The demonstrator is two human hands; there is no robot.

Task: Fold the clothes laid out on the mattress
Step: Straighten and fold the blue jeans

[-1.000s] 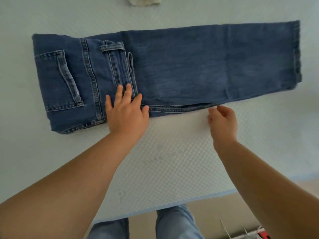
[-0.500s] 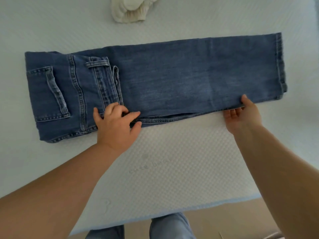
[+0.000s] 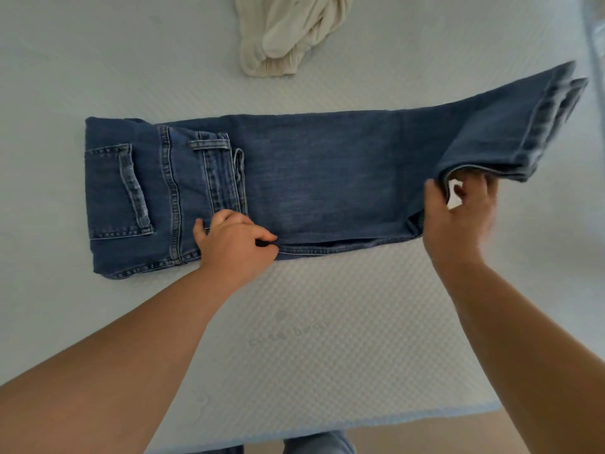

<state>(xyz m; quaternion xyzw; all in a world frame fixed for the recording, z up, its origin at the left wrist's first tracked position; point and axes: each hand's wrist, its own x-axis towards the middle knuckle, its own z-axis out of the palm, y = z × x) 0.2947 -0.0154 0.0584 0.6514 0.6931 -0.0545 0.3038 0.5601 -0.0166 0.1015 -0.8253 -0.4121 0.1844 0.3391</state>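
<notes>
On the pale quilted mattress [image 3: 327, 339], folded blue denim jeans [image 3: 327, 178] are being pinched near-edge by left hand [image 3: 237, 245]; right-end hems are being gripped, raised, by right hand [image 3: 458, 217].

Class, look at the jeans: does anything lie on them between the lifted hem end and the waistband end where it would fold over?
Nothing visible does, except the left hand holding the jeans mid-length.

Blue jeans [image 3: 327, 172] lie lengthwise on the mattress [image 3: 294, 322], legs stacked, waist at left, back pocket up. The hem end at right is lifted, curling inward.
</notes>
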